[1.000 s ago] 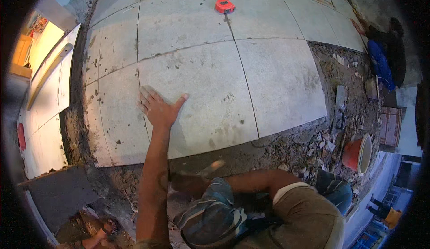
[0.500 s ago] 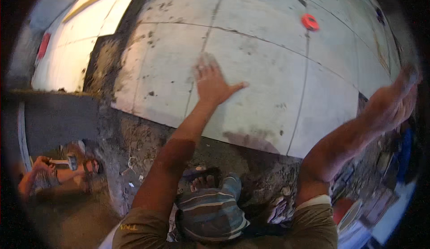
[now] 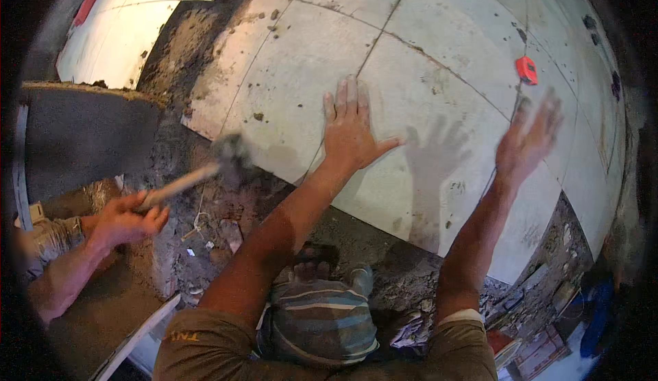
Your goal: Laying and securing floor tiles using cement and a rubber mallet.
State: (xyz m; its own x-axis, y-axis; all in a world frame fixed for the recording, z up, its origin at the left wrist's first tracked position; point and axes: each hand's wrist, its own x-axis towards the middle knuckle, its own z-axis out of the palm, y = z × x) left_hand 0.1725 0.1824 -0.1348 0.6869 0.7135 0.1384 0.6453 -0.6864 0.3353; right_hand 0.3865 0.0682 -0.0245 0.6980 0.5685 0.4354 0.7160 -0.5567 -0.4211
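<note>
The pale tile (image 3: 384,189) runs rightward from the left hand (image 3: 349,138), flat on its left seam (image 3: 368,57), fingers nearly together, thumb out, toward the blurred right hand (image 3: 524,144), seemingly raised with fingers parted.

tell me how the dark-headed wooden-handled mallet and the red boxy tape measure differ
The dark-headed mallet with a pale wooden handle is long; the red boxy tape measure is compact. The mallet is gripped in another person's hand; the tape measure lies on pale tiles. The mallet's head is blurred, the tape measure clearer. Shared: the person's left hand and right hand hold neither.
</note>
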